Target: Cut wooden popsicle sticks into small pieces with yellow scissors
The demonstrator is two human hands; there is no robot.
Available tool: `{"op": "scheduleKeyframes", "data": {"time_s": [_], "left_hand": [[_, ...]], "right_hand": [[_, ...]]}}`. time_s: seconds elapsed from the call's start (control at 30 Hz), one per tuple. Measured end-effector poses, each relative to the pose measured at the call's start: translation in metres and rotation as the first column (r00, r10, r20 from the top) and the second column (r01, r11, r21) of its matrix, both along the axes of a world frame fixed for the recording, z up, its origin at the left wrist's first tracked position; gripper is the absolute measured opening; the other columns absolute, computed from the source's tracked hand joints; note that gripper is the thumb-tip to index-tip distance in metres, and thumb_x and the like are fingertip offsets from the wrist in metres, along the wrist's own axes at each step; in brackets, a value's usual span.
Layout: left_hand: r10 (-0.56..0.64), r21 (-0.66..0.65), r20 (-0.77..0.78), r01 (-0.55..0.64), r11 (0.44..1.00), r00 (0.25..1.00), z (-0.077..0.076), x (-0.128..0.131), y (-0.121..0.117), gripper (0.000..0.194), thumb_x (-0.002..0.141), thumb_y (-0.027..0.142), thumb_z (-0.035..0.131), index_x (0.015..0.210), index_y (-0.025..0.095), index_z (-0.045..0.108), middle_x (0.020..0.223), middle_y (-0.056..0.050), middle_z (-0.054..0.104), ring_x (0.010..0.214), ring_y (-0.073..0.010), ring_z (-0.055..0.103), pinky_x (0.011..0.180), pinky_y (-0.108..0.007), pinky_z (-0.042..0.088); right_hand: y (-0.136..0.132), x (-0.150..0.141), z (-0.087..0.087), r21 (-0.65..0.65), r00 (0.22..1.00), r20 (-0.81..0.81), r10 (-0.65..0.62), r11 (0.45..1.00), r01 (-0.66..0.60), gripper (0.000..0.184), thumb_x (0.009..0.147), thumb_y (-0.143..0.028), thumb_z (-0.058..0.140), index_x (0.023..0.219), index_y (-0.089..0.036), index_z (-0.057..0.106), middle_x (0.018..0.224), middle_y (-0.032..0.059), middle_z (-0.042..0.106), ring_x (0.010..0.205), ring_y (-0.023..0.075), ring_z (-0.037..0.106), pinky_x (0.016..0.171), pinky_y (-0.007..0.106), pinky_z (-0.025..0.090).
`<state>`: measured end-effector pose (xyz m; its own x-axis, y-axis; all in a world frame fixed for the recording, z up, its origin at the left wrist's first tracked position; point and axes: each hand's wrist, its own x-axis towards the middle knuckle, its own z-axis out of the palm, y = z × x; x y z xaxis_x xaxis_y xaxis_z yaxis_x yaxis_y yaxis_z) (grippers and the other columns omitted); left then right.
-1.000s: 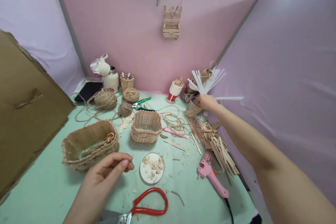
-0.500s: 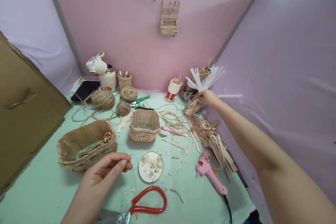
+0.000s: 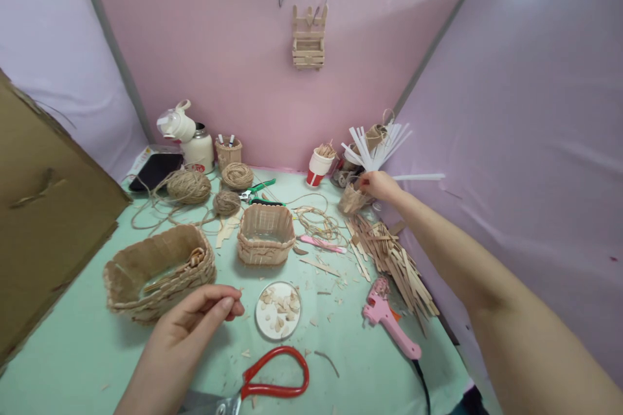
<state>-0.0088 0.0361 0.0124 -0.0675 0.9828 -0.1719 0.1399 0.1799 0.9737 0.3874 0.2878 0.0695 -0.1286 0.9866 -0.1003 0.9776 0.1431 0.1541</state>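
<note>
My left hand (image 3: 202,321) hovers between the long woven basket (image 3: 160,279) and a round white dish (image 3: 278,332) of small wood chips. Its thumb and fingers are pinched together; whatever is between them is too small to name. At the far right my right hand (image 3: 382,185) reaches to a clear plastic cup (image 3: 349,203) holding thin wooden pieces. The fingers are bent together at its mouth, and their tips are partly hidden. Red-handled scissors (image 3: 280,391) lie near the front edge, close to my left wrist.
A smaller basket (image 3: 266,253) stands mid-table. To the right lie a pink glue gun (image 3: 389,321) with its cord and a pile of wooden sticks (image 3: 396,266). Twine balls (image 3: 189,187), green-handled pliers (image 3: 263,187), a bottle (image 3: 200,152) and a red-white cup (image 3: 315,172) stand or lie behind.
My right hand has shifted slightly left and lower at the plastic cup, its fingers further in the mouth. The left hand keeps its pinch. The view has tilted slightly.
</note>
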Motion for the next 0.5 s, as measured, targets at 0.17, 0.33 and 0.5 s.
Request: {"op": "scheduleKeyframes", "data": {"time_s": [0.17,0.33,0.5], "left_hand": [[-0.021,-0.003,0.012,0.021,1.0,1.0,-0.008,-0.002,0.0,0.028,0.073,0.043,0.057,0.09,0.02,0.061,0.081,-0.003,0.066,0.084,-0.0183,0.059,0.073,-0.023,0.048],[-0.016,-0.008,0.016,0.016,1.0,1.0,-0.007,-0.001,0.0,0.029,0.073,0.044,0.058,0.09,0.02,0.061,0.082,-0.004,0.066,0.084,-0.0185,0.059,0.073,-0.023,0.048],[-0.019,-0.014,0.004,0.019,1.0,1.0,-0.008,-0.002,0.0,0.03,0.073,0.045,0.057,0.091,0.021,0.06,0.082,-0.003,0.066,0.085,-0.0177,0.058,0.074,-0.022,0.048]], "right_hand": [[-0.002,-0.001,0.009,0.0,0.998,-0.033,0.047,0.999,-0.047,0.025,0.088,-0.032,0.047,0.106,-0.017,0.056,0.109,0.0057,0.057,0.093,0.0176,0.057,0.081,0.037,0.047],[-0.004,-0.008,0.021,-0.094,0.984,-0.1,0.146,0.983,-0.155,0.027,0.082,-0.02,0.048,0.105,-0.02,0.063,0.107,0.0041,0.064,0.096,0.0201,0.058,0.084,0.025,0.043],[-0.003,-0.007,0.031,-0.286,0.972,-0.134,0.194,0.931,-0.225,0.056,0.068,-0.029,0.062,0.123,-0.019,0.052,0.114,0.0036,0.062,0.097,0.0219,0.059,0.08,0.024,0.045]]}}
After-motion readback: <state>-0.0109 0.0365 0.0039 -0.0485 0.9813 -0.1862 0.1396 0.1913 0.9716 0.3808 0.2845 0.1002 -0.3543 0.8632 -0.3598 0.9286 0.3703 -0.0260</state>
